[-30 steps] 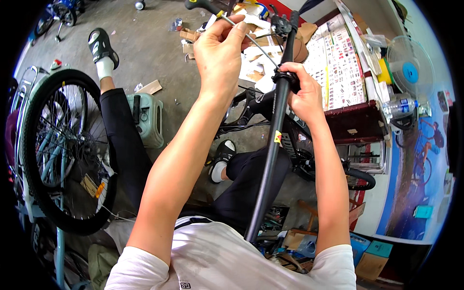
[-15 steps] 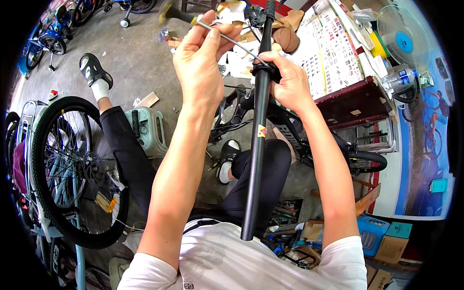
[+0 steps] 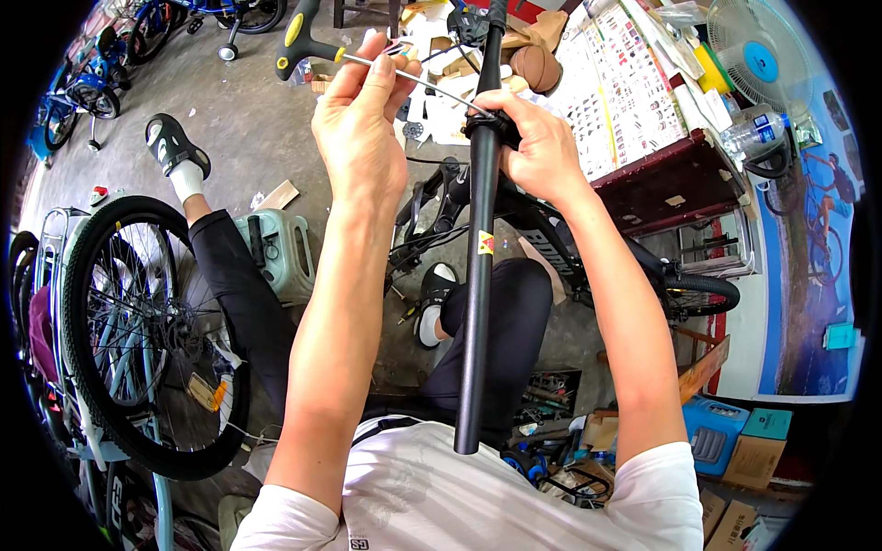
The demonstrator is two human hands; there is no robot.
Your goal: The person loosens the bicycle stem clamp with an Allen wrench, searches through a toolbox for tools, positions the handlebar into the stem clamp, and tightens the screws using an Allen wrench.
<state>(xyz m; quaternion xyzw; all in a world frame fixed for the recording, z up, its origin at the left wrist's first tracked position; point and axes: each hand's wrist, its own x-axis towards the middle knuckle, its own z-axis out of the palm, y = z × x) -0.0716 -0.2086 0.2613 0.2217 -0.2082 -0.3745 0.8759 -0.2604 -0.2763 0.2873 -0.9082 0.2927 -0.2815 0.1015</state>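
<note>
In front of me a long black bicycle handlebar [image 3: 480, 294] runs from the top of the view down toward my shirt, with a small sticker on it. A black clamp [image 3: 489, 124] sits around the bar. My right hand [image 3: 535, 142] is closed on this clamp, thumb and index finger at its near side. Between the thumb and fingers of my left hand [image 3: 361, 138] is the shaft of a T-handle hex key [image 3: 312, 48] with a black and yellow grip. The key slants down to the right, its tip at the clamp; the exact seating is hidden by my right fingers.
Behind the bar stands a black bicycle frame [image 3: 551, 253]. A wheel [image 3: 138, 335] leans at the left near a pale green plastic container [image 3: 287, 257]. A red-sided cabinet [image 3: 675, 184] covered with a printed sheet stands right. Tools and parts [image 3: 551, 395] lie below it.
The hex key's grip was blurred and has turned about its shaft, now showing its crossbar. Both hands and the bar have shifted slightly left in view.
</note>
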